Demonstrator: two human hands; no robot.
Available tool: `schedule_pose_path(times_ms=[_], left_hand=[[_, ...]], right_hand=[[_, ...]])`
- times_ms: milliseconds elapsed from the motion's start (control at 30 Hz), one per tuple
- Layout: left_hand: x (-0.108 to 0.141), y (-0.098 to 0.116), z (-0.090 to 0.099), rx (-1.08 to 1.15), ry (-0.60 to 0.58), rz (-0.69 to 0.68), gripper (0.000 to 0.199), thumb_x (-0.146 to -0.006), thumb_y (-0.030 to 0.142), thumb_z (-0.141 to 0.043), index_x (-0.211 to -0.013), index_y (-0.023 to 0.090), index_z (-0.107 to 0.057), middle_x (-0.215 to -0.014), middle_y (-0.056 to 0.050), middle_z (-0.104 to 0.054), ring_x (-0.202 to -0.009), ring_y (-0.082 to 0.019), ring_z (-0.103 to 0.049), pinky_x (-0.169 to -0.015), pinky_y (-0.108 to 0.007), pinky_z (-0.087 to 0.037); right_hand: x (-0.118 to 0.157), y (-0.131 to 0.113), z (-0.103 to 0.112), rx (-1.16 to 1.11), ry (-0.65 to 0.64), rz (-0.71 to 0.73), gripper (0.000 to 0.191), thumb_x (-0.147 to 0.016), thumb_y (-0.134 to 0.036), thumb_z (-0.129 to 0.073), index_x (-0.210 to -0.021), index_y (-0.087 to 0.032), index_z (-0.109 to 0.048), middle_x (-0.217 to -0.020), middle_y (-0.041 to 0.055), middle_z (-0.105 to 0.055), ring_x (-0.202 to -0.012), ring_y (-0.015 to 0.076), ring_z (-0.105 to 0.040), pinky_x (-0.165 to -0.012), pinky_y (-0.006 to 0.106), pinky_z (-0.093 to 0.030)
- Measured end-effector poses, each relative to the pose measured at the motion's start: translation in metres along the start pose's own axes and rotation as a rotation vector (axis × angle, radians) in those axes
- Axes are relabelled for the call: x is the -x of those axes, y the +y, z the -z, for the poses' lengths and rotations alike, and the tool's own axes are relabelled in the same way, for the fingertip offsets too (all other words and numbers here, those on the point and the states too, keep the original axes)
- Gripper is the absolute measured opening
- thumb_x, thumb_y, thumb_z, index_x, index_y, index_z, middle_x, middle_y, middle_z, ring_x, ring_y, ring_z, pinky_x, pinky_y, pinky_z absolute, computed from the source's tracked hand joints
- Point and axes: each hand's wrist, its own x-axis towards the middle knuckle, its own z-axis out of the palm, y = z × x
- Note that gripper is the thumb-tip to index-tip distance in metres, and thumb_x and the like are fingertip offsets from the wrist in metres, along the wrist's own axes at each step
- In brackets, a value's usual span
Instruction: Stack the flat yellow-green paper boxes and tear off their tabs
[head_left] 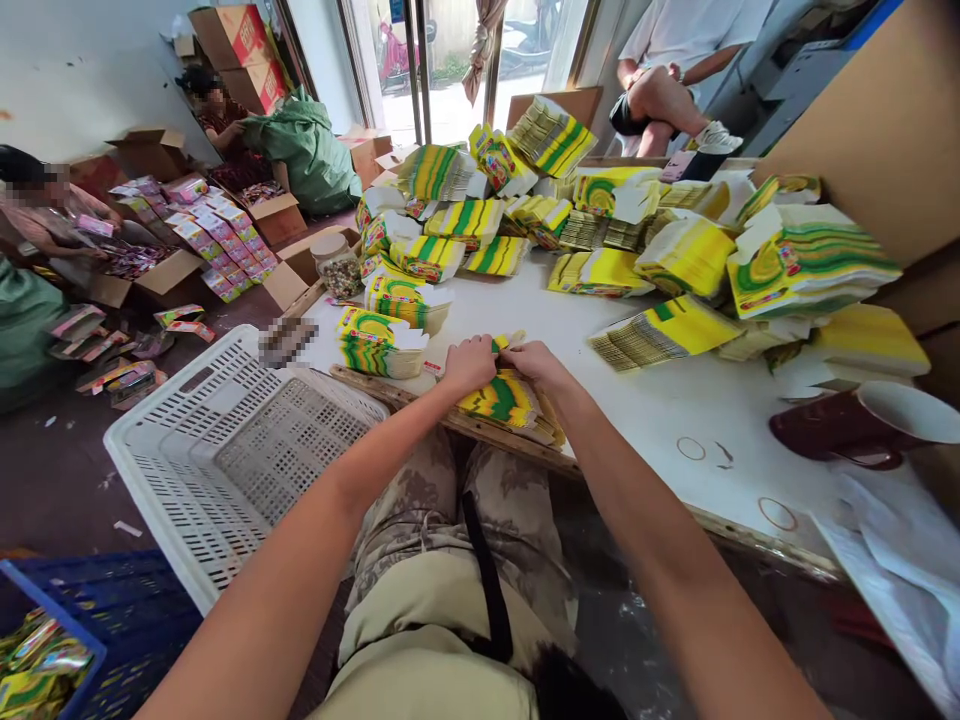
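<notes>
Pinching a yellow-green carton [500, 342] with left hand [472, 362] and right hand [536, 360], at near edge of the white worktop [517, 310].
Holding it just over a stack of flattened cartons [499, 398], with left fingertips partly hidden. Having at left a white slotted basket [150, 440] beside the worktop, and at right, on the worktop, a dark red mug [821, 425]. A little farther, facing a small carton bundle [379, 345], then a glass jar [337, 265] partly filled with small pieces, then a wide heap of carton bundles [465, 218]. Farther still, looking toward a seated person [675, 95] with crossed legs, two people [225, 120] among cardboard boxes, a green sack [304, 155], and a glass door [420, 60].
</notes>
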Motion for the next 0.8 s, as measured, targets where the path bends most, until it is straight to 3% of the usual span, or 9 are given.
schedule_pose_path(times_ms=[167, 300, 433, 533, 700, 733, 800], left_hand=[[0.003, 0.000, 0.003, 0.007, -0.006, -0.002, 0.031, -0.098, 0.036, -0.039, -0.119, 0.018, -0.052, -0.123, -0.012, -0.062, -0.113, -0.027, -0.058, -0.090, -0.040, -0.044], [0.003, 0.003, 0.004, 0.026, 0.005, 0.034, 0.041, -0.099, 0.048, -0.031, -0.117, 0.019, -0.055, -0.123, -0.012, -0.063, -0.114, -0.026, -0.057, -0.092, -0.039, -0.044], [-0.004, 0.004, 0.005, 0.011, -0.001, 0.064, 0.048, -0.099, 0.050, -0.029, -0.114, 0.017, -0.060, -0.121, -0.013, -0.065, -0.112, -0.028, -0.060, -0.089, -0.040, -0.046], [-0.009, 0.004, 0.006, 0.016, -0.048, 0.097, 0.049, -0.097, 0.051, -0.030, -0.115, 0.018, -0.062, -0.121, -0.012, -0.067, -0.111, -0.027, -0.060, -0.089, -0.038, -0.046], [-0.011, 0.003, 0.005, 0.010, -0.053, 0.079, 0.051, -0.098, 0.051, -0.028, -0.115, 0.018, -0.063, -0.121, -0.013, -0.067, -0.111, -0.028, -0.060, -0.090, -0.038, -0.046], [-0.011, 0.003, 0.004, 0.003, -0.047, 0.066, 0.050, -0.098, 0.050, -0.028, -0.114, 0.019, -0.064, -0.121, -0.012, -0.067, -0.111, -0.028, -0.061, -0.090, -0.039, -0.046], [-0.011, 0.002, 0.003, -0.009, -0.041, 0.048, 0.049, -0.098, 0.049, -0.029, -0.113, 0.019, -0.064, -0.120, -0.012, -0.067, -0.110, -0.028, -0.061, -0.089, -0.039, -0.047]], right_hand=[[0.005, 0.013, 0.010, 0.017, -0.046, -0.018, 0.033, -0.085, -0.040, -0.058, -0.088, -0.015, -0.078, -0.075, 0.0058, -0.074, -0.068, 0.0172, -0.063, -0.057, 0.023, -0.041], [0.008, 0.024, 0.022, 0.025, -0.002, 0.016, 0.028, -0.083, -0.026, -0.056, -0.101, -0.022, -0.077, -0.087, 0.0017, -0.075, -0.076, 0.0154, -0.064, -0.062, 0.022, -0.039], [0.009, 0.034, 0.029, 0.001, 0.004, 0.126, 0.027, -0.081, -0.019, -0.053, -0.094, -0.018, -0.077, -0.085, 0.0019, -0.074, -0.077, 0.0148, -0.061, -0.066, 0.022, -0.039], [0.014, 0.047, 0.035, -0.136, -0.124, 0.204, 0.024, -0.080, -0.027, -0.056, -0.087, -0.015, -0.075, -0.076, 0.0014, -0.071, -0.071, 0.0140, -0.058, -0.065, 0.023, -0.041], [0.029, 0.064, 0.047, -0.342, -0.501, 0.356, 0.027, -0.076, -0.037, -0.058, -0.085, -0.016, -0.074, -0.073, -0.0005, -0.068, -0.069, 0.0133, -0.056, -0.065, 0.024, -0.044], [0.030, 0.065, 0.048, -0.339, -0.510, 0.367, 0.029, -0.078, -0.038, -0.057, -0.086, -0.016, -0.074, -0.074, -0.0003, -0.068, -0.069, 0.0137, -0.056, -0.066, 0.024, -0.045], [0.031, 0.064, 0.048, -0.287, -0.398, 0.349, 0.029, -0.082, -0.035, -0.054, -0.091, -0.016, -0.074, -0.077, 0.0009, -0.069, -0.073, 0.0149, -0.058, -0.070, 0.026, -0.046]])
